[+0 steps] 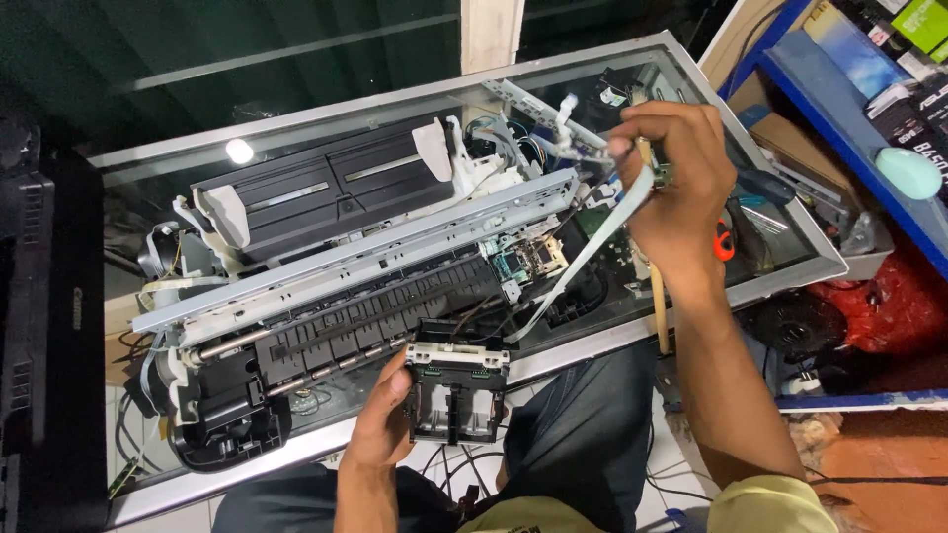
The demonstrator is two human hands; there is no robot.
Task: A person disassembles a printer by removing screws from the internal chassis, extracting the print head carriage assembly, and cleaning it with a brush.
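Note:
A stripped-down printer (346,257) lies across a glass-topped table (780,212), its grey metal rail and black rollers exposed. My left hand (380,419) grips a black and white print carriage (456,390) at the table's near edge, in front of the printer. My right hand (671,178) is raised over the printer's right end, pinching a white flat ribbon cable (583,262) together with a small green circuit board. The cable runs down and left toward the carriage.
A blue shelf (839,109) with boxes and a pale green oval object (908,173) stands at the right. Red plastic (879,301) lies below it. A black device (49,326) stands at the left edge. Loose wires lie on the tiled floor by my knees.

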